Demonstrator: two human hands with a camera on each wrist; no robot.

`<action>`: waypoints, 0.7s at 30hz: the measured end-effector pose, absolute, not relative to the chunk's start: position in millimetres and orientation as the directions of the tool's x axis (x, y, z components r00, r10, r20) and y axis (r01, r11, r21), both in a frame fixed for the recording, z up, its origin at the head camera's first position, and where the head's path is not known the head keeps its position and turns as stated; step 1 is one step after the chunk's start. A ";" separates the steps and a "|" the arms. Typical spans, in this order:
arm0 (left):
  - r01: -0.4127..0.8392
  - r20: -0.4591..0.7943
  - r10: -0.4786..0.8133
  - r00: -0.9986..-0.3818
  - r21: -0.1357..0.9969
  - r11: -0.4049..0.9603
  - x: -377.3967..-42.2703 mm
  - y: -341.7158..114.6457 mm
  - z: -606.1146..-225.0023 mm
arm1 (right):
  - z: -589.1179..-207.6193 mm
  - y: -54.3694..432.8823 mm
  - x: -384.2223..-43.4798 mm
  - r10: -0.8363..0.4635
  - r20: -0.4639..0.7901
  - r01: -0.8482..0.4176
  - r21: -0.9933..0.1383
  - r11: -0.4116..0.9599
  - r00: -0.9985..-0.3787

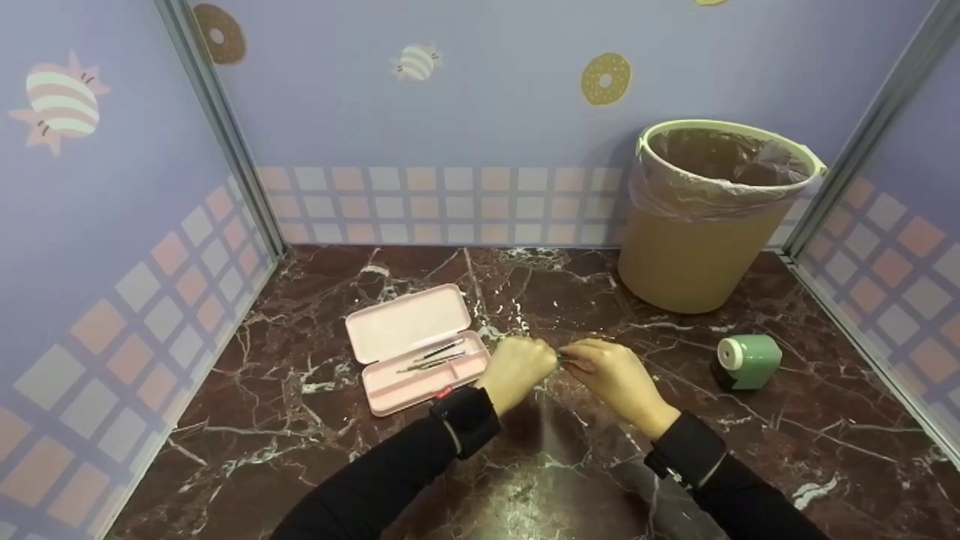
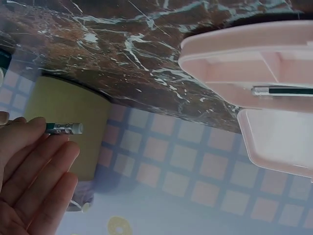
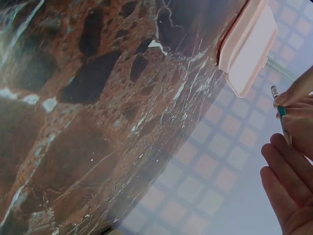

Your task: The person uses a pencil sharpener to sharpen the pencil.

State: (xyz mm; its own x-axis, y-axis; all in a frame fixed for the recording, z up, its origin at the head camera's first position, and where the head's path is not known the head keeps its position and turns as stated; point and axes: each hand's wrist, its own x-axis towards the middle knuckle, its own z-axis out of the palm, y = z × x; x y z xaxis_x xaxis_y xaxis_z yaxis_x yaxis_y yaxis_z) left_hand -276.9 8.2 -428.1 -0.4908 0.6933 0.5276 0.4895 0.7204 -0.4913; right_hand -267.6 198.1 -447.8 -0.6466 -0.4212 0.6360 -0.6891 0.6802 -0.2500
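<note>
My left hand [image 1: 517, 367] pinches a short dark green pencil [image 2: 57, 128] between thumb and fingers. Its white eraser end and metal band stick out in the left wrist view. My right hand [image 1: 611, 379] meets the left over the table, its fingertips at the pencil's pale tapered end [image 3: 287, 137]. In the right wrist view its lower fingers [image 3: 281, 186] spread beneath that end. To the left of my left hand lies an unlatched pink pencil case [image 1: 390, 401], lid folded back. Several pencils [image 1: 439, 352] rest in it.
A green pencil sharpener [image 1: 754, 361] stands at the right on the dark marbled table [image 1: 300, 465]. Behind it is a tan bin [image 1: 682, 255] with a plastic liner. Small pale scraps [image 1: 517, 307] lie beyond my hands. Patterned walls [image 1: 465, 112] enclose the table.
</note>
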 end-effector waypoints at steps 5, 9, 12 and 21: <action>0.480 0.542 0.687 -0.483 -0.493 0.726 -275.5 10.4 -429.6 | -447.0 196.2 -267.5 -0.437 0.645 -0.701 -0.222 0.678 -0.627; 0.477 0.547 0.691 -0.472 -0.501 0.722 -274.5 9.7 -430.6 | -447.0 195.5 -267.4 -0.437 0.649 -0.699 -0.211 0.683 -0.622; 0.484 0.549 0.695 -0.465 -0.499 0.719 -275.0 8.0 -431.0 | -447.6 195.1 -267.4 -0.432 0.650 -0.696 -0.214 0.686 -0.626; 0.636 0.525 0.605 -0.599 -0.147 0.758 -285.9 -9.4 -434.6 | -449.8 199.0 -267.7 -0.393 0.673 -0.706 -0.277 0.652 -0.627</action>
State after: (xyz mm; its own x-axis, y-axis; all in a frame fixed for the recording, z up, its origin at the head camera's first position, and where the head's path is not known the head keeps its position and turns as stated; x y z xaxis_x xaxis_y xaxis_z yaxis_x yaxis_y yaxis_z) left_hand -285.9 -9.4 -434.6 -0.5988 0.6047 0.5251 0.6360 0.7575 -0.1472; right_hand -267.7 199.0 -449.8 -0.6269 -0.3926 0.6729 -0.7058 0.6518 -0.2773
